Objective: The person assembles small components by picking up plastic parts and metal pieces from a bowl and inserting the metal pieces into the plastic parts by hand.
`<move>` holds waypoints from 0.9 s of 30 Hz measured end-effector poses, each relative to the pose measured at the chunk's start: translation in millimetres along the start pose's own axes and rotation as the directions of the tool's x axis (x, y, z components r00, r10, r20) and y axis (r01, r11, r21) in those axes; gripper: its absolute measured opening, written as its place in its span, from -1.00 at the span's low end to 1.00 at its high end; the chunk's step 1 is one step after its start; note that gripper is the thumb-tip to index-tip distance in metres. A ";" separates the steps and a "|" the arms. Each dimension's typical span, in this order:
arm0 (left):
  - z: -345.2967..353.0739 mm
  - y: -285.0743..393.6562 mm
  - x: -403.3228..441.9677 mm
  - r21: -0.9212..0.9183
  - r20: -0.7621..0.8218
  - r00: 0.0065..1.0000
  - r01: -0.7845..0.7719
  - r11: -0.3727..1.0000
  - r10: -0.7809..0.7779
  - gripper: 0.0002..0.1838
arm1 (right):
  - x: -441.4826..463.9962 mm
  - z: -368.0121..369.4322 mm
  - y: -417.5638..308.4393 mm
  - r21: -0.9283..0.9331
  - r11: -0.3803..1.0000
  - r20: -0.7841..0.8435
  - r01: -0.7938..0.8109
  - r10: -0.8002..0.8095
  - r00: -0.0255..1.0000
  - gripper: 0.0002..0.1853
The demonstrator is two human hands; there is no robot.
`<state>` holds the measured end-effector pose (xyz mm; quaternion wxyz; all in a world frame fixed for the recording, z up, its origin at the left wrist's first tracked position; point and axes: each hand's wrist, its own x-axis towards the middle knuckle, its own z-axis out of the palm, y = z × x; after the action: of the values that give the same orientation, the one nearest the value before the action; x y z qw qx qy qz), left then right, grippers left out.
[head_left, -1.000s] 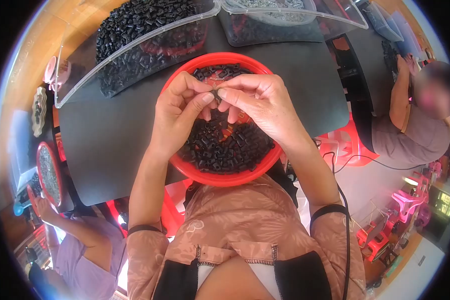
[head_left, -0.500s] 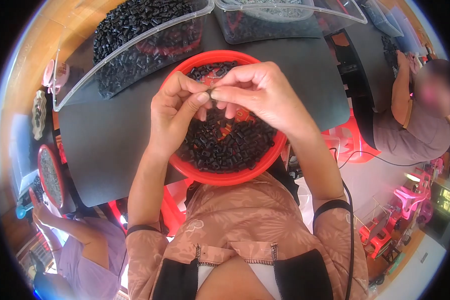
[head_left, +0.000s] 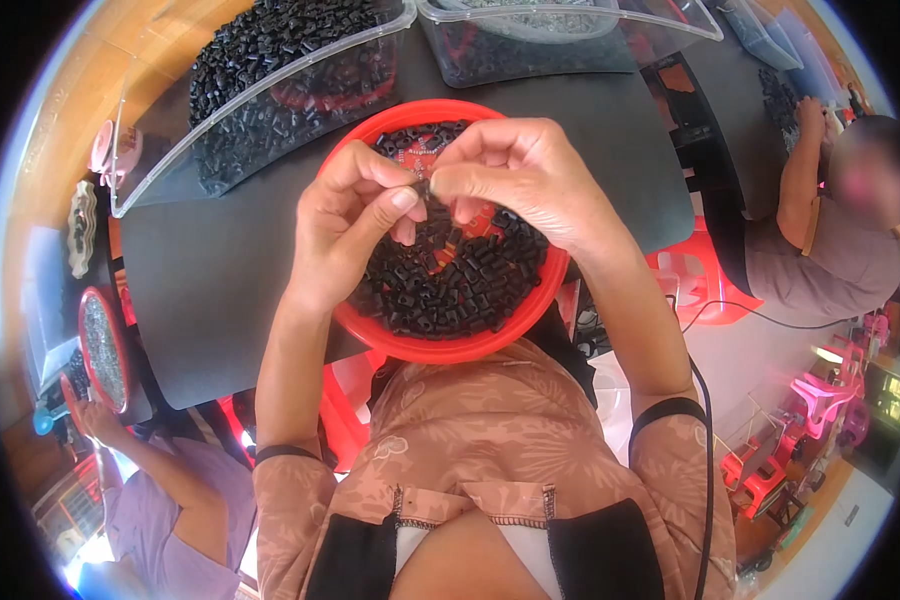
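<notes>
- Centrally, the left hand (head_left: pixel 345 225) and the right hand (head_left: pixel 530 185) meet above a red basin (head_left: pixel 450 350), toward its far half.
- The left hand has its thumb and forefinger pinched nearly closed on a small dark piece (head_left: pixel 422 187); its other fingers are curled beneath.
- The right hand pinches the same piece from the right, thumb and forefinger closed on it, the remaining fingers bent. The piece is mostly covered, so its exact shape cannot be told.
- Below the hands, many short black pieces (head_left: pixel 450 290) lie in the basin, heaped toward the near side, with patches of its printed red bottom showing between them.
- The basin is at the near edge of a dark table (head_left: pixel 210 300).
- On the far left stands a clear bin (head_left: pixel 407 17) full of similar black pieces; just right of it is another clear bin (head_left: pixel 540 60).
- One person (head_left: pixel 820 250) is at the right, another person (head_left: pixel 180 500) at the near left.
</notes>
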<state>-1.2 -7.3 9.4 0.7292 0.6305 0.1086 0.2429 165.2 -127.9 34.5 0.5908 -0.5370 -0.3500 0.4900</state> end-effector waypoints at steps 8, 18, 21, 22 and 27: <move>-26.8 76.2 16.3 0.438 -0.246 0.888 -0.256 0.862 0.389 -0.83 | -13.9 -29.2 0.5 -0.487 0.861 -0.169 0.145 -0.255 0.952 -0.85; -0.7 47.9 13.4 0.777 -0.274 0.891 -0.017 0.630 0.362 -0.81 | -3.9 6.3 36.0 -0.864 0.422 0.064 0.273 -0.446 0.893 -0.90; 8.2 30.6 9.0 0.752 -0.236 0.946 0.033 0.658 0.223 -0.81 | 6.8 10.0 46.5 -0.935 0.258 0.129 0.244 -0.392 0.911 -0.88; 10.9 24.8 8.3 0.724 -0.244 0.942 0.019 0.689 0.230 -0.83 | 8.5 12.2 48.8 -0.934 0.248 0.140 0.255 -0.403 0.905 -0.85; -12.1 -9.9 1.8 0.629 -0.186 0.967 -0.021 0.777 0.176 -0.82 | 6.3 19.6 44.9 -0.966 0.179 0.107 0.185 -0.377 0.920 -0.83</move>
<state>-3.1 3.2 -2.1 0.4486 0.8069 0.2346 0.3043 139.3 -118.7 -6.7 0.2390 -0.7466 -0.6208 0.0089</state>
